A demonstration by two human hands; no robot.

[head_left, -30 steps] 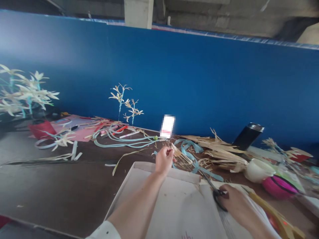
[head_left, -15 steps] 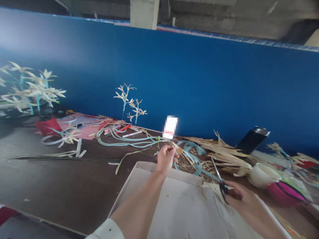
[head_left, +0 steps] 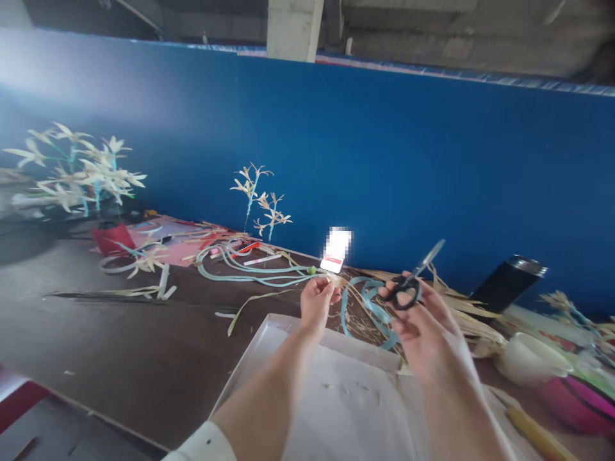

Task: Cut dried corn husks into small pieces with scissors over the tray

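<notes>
My left hand (head_left: 318, 306) is pinched closed above the far rim of a shallow white box (head_left: 307, 371). A small pale piece of dried husk (head_left: 338, 280) shows at its fingertips; most of it is hidden. To the right, my right hand (head_left: 423, 320) is closed around black-handled scissors (head_left: 408, 287), fingers at the loops. Their blades point up and away to the right, seemingly together. Between and behind my hands lie light-blue ribbon (head_left: 372, 298) and thin straw-like scraps. A phone (head_left: 336, 250) with a bright screen stands just beyond my left hand.
Dried husks (head_left: 475, 314), a black flask (head_left: 509, 285), a white cup (head_left: 533, 358) and a pink container (head_left: 576, 403) crowd the right. Blue cords (head_left: 254, 276) and husk flowers (head_left: 271, 214) are left of the phone. A blue partition (head_left: 408, 153) rises behind the table.
My right hand has risen and moved left with the scissors, nearer my left hand. The left hand stays near the phone. The view has shifted slightly left.
</notes>
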